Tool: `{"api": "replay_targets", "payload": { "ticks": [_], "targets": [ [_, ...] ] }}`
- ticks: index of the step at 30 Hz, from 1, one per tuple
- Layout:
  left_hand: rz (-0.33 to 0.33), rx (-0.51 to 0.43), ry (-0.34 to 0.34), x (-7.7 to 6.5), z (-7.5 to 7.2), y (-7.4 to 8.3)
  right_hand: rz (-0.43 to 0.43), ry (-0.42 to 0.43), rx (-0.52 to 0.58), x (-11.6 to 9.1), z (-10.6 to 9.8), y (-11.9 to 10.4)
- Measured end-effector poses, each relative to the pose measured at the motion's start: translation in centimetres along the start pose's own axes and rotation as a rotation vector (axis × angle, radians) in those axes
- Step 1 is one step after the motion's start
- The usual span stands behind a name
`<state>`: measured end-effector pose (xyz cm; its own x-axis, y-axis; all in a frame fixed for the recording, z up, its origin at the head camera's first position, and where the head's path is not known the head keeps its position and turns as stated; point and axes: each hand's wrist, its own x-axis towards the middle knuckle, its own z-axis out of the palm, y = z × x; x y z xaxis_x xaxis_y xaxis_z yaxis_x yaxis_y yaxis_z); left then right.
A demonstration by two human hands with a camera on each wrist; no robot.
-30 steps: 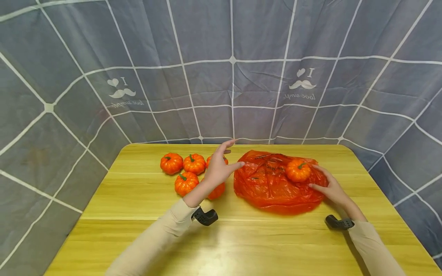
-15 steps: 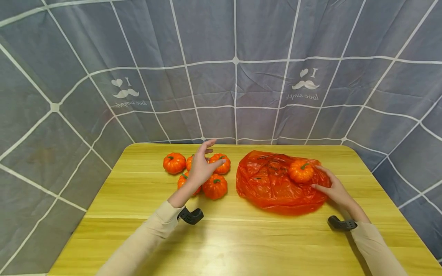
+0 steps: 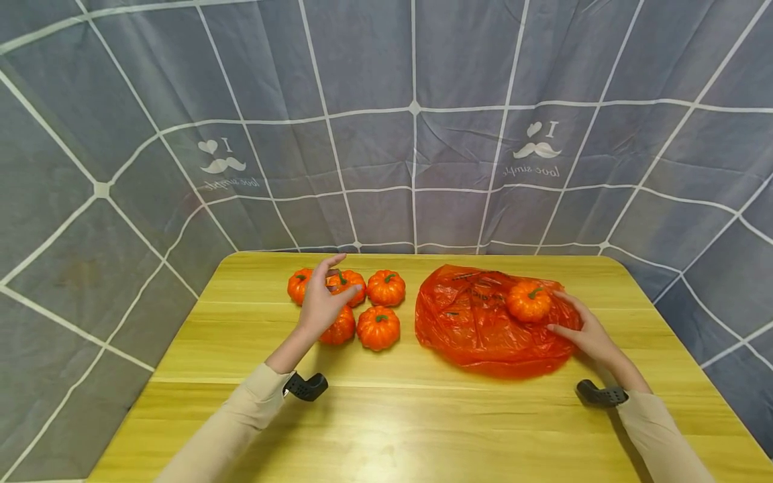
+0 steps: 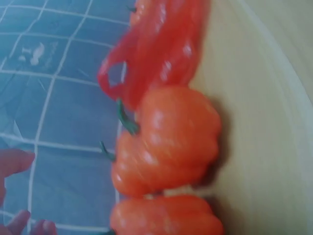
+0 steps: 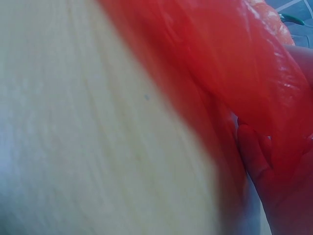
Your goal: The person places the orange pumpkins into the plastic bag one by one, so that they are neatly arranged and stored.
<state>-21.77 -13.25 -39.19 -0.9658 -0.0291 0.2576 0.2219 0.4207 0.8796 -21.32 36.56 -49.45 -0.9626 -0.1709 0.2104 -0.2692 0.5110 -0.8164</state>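
Note:
My left hand hovers at a cluster of several small orange pumpkins with green stems, its thumb and fingers spread apart and nothing between them. It partly covers the left pumpkins in the head view. In the left wrist view, fingertips stay clear of the pumpkins. My right hand holds the right edge of a crumpled red plastic bag; the right wrist view shows red film lying over its fingers. One more pumpkin sits at the bag's upper right, close to that hand.
The pumpkins and bag lie on a light wooden table. Behind and at both sides hangs a grey-blue curtain with white grid lines. Dark mounts are strapped to both wrists. Table surface extends in front of the bag.
My left hand has swept left from beside the bag, across the pumpkins to the left part of the cluster, uncovering the right ones. The right hand stays at the bag's edge.

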Motion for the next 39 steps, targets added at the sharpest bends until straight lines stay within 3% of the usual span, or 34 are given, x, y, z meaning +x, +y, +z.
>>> {"api": "replay_targets", "payload": {
  "ticks": [8, 22, 30, 39],
  "targets": [
    [0.048, 0.035, 0.091, -0.1, -1.7, -2.3, -0.023, 0.002, 0.018, 0.1, 0.0, 0.4],
    [0.060, 0.045, 0.225, 0.0, -4.7, -6.1, -0.011, 0.007, -0.004, 0.0, 0.0, 0.3],
    [0.046, 0.055, 0.242, 0.2, -6.0, -8.5, -0.006, 0.003, -0.005, 0.0, 0.1, 0.2],
    [-0.049, 0.015, 0.185, 0.9, -7.1, -10.7, 0.012, -0.003, -0.001, -0.1, 0.1, 0.1]
  ]
}}
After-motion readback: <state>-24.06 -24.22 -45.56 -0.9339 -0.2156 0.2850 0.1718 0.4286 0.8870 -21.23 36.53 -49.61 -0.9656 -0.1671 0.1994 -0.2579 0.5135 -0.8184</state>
